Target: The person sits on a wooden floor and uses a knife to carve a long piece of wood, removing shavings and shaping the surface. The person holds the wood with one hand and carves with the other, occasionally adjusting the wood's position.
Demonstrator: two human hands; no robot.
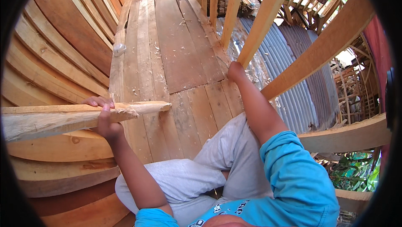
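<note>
My left hand [105, 116] is closed around a pale wooden beam [54, 122] that reaches in from the left. The thumb lies across its near face and the fingers curl over the top. Toward the right the beam narrows to a roughly cut, splintered end [153, 107] over the floorboards. My right arm is stretched forward, and the right hand [237, 71] is closed low beside an upright wooden post [261, 22]. A thin dark line shows just left of that fist; what the fingers hold is hidden.
Wood shavings lie scattered over the plank floor [184, 38]. Curved timber planks [63, 51] form a wall at left, with a small clear plastic object [119, 49] at its foot. Beyond the right-hand posts are corrugated metal sheets [289, 68]. A curved rail [347, 134] runs near my right elbow.
</note>
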